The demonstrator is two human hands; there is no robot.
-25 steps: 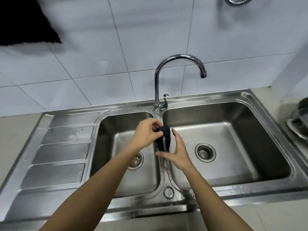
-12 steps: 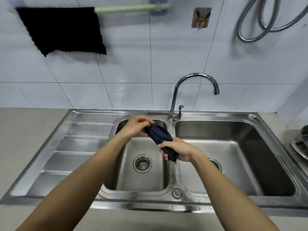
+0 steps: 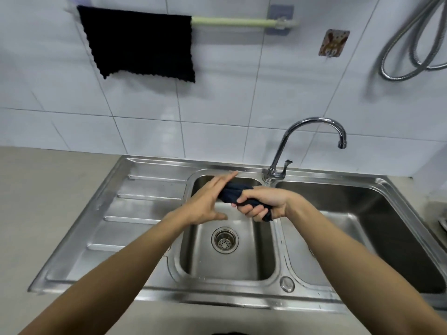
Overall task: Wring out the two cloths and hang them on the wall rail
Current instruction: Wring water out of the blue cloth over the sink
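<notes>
Now my right hand (image 3: 261,201) squeezes dark wet cloth (image 3: 238,193) tight, middle of frame, over left sink bowl (image 3: 229,262). My left hand (image 3: 208,201) flat, fingers straight, pressing cloth's other end. Other black cloth (image 3: 140,42) already on green rail (image 3: 237,21), upper left of frame. Left hand not gripping, so cloth could slip, fall in bowl. If water stays in, it drips down wall.

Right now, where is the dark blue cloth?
In the head view the dark blue cloth is above the left sink basin, gripped in the right hand, with the left hand touching its left end.
</notes>
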